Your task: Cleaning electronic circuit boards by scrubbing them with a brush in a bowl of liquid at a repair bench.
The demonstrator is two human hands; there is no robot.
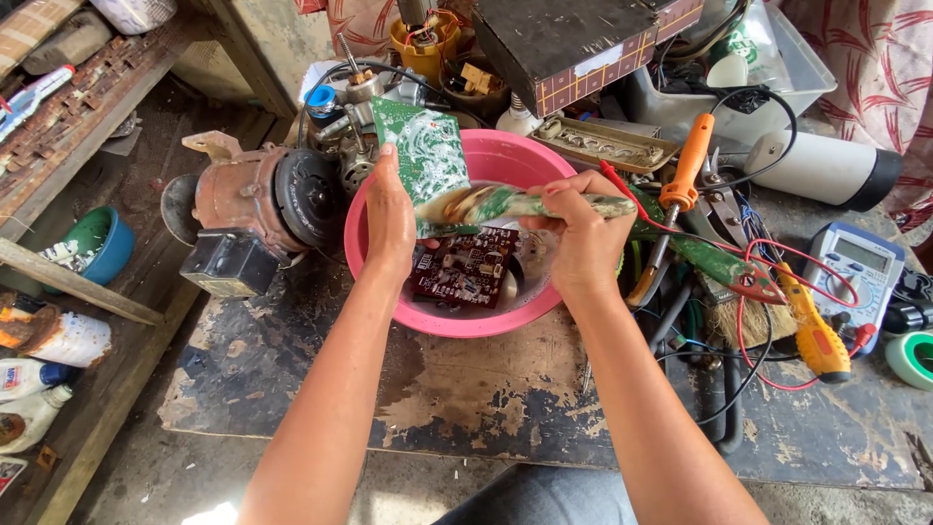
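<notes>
My left hand (390,216) holds a green circuit board (425,154) upright over a pink plastic basin (447,316). My right hand (584,229) grips a green-handled brush (530,204) whose head lies across the lower part of the green board. White foam streaks the board's face. A dark red circuit board (465,267) lies flat inside the basin, under both hands.
A rusty electric motor (255,209) sits left of the basin. To the right lie an orange-handled soldering iron (688,165), a multimeter (860,267), a yellow tool (814,331), red and black wires and a white cylinder (826,167). Bottles stand at far left.
</notes>
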